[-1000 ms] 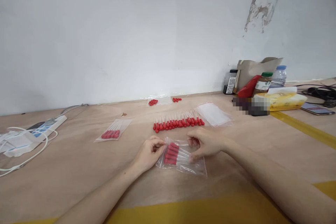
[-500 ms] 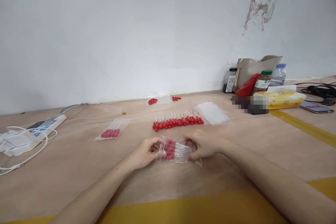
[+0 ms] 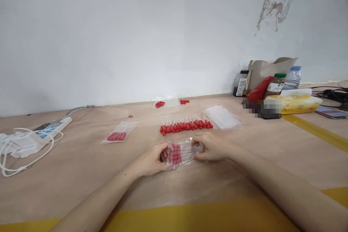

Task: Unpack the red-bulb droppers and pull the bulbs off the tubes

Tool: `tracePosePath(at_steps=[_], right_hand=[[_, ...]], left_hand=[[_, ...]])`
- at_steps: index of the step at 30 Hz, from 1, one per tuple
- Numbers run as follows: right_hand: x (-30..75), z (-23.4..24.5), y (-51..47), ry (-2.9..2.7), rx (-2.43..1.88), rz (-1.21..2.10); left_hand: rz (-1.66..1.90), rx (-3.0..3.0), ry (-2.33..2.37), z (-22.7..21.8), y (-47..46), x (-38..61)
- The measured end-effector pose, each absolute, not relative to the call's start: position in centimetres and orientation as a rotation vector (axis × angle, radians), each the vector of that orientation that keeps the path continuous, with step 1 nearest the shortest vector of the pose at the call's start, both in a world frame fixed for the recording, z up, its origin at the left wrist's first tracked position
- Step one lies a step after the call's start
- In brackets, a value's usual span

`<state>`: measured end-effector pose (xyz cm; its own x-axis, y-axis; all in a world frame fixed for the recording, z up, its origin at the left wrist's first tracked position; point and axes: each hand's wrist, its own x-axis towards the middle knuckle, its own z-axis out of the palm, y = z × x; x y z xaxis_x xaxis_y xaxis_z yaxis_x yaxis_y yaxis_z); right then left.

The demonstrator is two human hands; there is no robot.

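Between my hands is a clear plastic bag (image 3: 187, 151) with several red-bulbed droppers (image 3: 175, 153) inside, bulbs to the left and clear stems to the right. My left hand (image 3: 154, 157) is closed on the bag's left end, by the bulbs. At the right end, my right hand (image 3: 209, 146) pinches the plastic between thumb and fingers, over the stem tips. Just beyond lies a row of loose droppers (image 3: 186, 126), red bulbs toward me. To the left, another bag (image 3: 130, 127) holds several droppers lying flat.
Flat zip bags (image 3: 223, 117) are stacked right of the row. Loose red bulbs (image 3: 184, 102) and a bag of bulbs (image 3: 160, 104) lie near the wall. A power strip (image 3: 40, 139) with white cables is at left; a tissue pack (image 3: 300, 104), jar (image 3: 276, 85) and phone (image 3: 331, 111) at right.
My left fingers have shifted on the bag's left end, and the plastic there is more bunched. Both hands still grip the bag. The whole view has moved slightly.
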<state>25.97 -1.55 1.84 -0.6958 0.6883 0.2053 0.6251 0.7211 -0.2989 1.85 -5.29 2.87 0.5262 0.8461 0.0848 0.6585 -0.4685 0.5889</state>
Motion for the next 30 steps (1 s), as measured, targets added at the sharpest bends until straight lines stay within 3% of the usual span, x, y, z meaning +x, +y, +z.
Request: tracePosePath(at_steps=[16,30], right_hand=[[26.2,1.4,-0.9,-2.599,-1.000,0.413],[26.3,1.4,-0.7,-2.593,-0.995,0.456]], left_hand=[[0.425,2.438,1.265,2.9,-5.8,1.6],[0.369,2.563,1.026,3.7,-5.0,0.7]])
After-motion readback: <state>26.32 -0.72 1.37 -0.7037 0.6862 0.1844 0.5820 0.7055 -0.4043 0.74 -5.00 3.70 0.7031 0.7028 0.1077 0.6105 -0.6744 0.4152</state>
